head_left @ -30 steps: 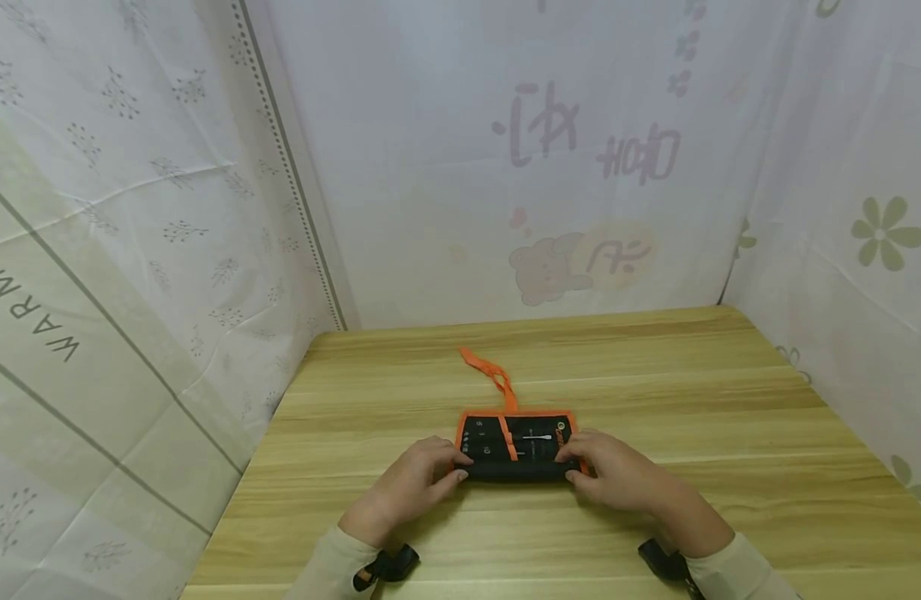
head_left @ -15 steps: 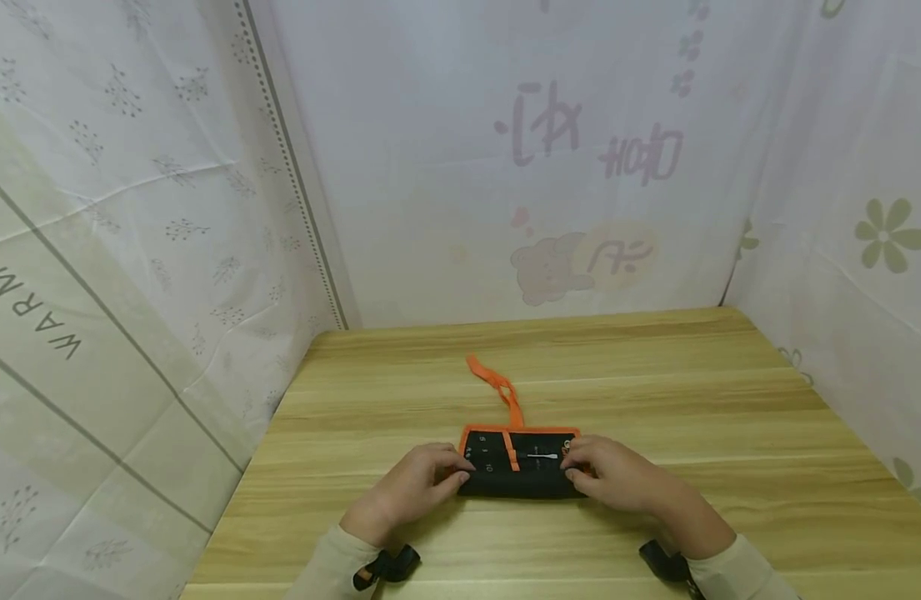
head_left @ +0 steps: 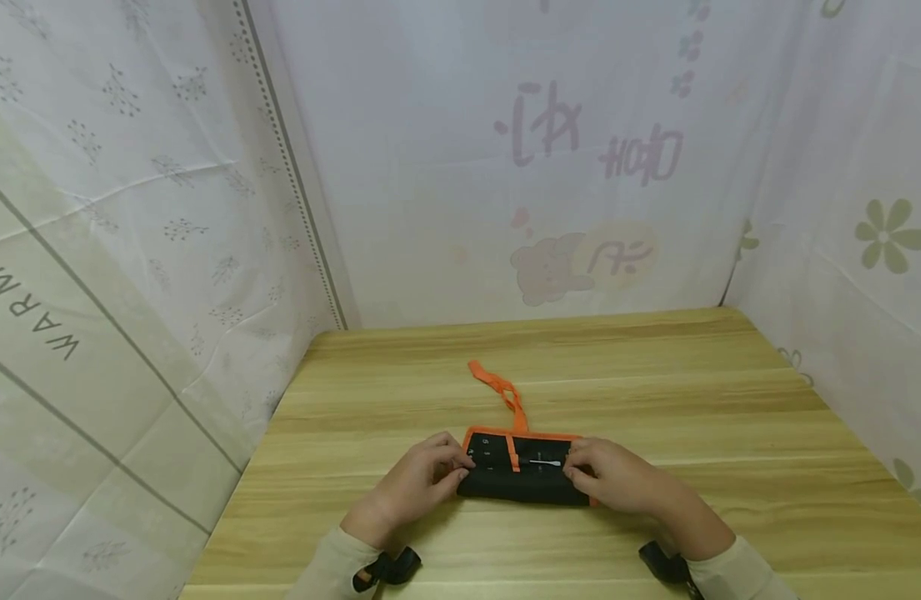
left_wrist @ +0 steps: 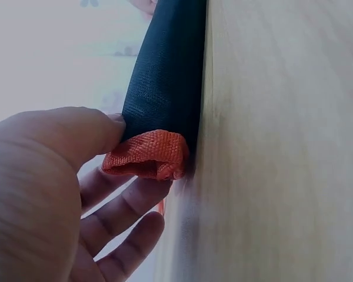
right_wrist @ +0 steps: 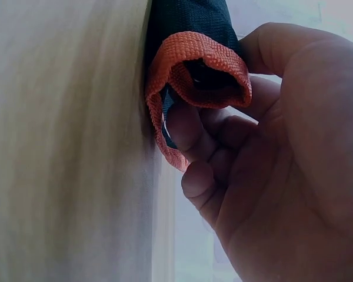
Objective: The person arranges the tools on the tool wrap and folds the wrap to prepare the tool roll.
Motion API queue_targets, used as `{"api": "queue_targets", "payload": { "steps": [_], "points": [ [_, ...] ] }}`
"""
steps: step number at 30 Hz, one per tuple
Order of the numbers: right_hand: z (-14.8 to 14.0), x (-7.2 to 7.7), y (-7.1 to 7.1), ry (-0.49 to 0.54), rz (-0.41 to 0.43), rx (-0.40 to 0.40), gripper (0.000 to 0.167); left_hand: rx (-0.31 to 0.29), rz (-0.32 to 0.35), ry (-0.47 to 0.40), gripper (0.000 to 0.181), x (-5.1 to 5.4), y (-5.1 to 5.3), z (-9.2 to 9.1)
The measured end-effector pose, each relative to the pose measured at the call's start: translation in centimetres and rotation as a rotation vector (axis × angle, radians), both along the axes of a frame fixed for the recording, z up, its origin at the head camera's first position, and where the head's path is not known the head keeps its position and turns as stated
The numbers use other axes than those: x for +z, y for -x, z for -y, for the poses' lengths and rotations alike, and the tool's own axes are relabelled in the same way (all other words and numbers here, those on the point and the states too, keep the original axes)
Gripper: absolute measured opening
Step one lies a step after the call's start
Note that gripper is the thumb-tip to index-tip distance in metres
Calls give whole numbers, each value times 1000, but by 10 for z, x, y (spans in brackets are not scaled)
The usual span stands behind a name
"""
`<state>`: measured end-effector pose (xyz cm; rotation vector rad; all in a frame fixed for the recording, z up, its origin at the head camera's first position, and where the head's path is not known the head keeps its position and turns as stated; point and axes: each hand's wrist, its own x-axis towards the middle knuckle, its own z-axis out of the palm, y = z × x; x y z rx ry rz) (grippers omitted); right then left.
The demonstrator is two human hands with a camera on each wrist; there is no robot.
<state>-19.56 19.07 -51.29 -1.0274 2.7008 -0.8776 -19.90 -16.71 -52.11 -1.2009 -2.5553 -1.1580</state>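
A black fabric tool roll (head_left: 523, 486) with orange edging lies on the table, its near edge rolled over. Printed marks and a small screwdriver picture show on its flat part, crossed by an orange band. From its far edge runs an orange tie strap (head_left: 498, 385). My left hand (head_left: 422, 479) pinches the left end of the rolled edge, thumb on top and fingers beneath in the left wrist view. At the right end, my right hand (head_left: 610, 473) pinches the roll. The right wrist view shows that end's orange binding (right_wrist: 194, 50) curled into a loop.
The wood-grain table (head_left: 355, 383) reaches back to a pale printed curtain (head_left: 415, 208). More curtains hang on both sides. A black strapped device (head_left: 388, 567) sits on each wrist.
The tool roll has shifted slightly toward me, and its rolled near edge looks thicker, covering more of the printed part. The strap has come nearer with it. Both hands stay almost in place.
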Motion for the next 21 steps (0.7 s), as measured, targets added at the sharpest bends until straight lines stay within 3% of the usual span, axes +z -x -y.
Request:
{"api": "queue_targets", "payload": {
  "steps": [5,12,17,21],
  "points": [
    [1,-1,0,-26,27,-27,18,-25,-20,-53,16,-2,1,0],
    [1,-2,0,2,72,-93,8,-37,-145,-28,15,1,1,-2],
    [1,-1,0,102,-23,-58,14,-16,-128,21,13,5,-2,-2],
    [0,2,-3,129,-47,-31,21,-14,-92,40,18,6,-3,-2]
  ]
}}
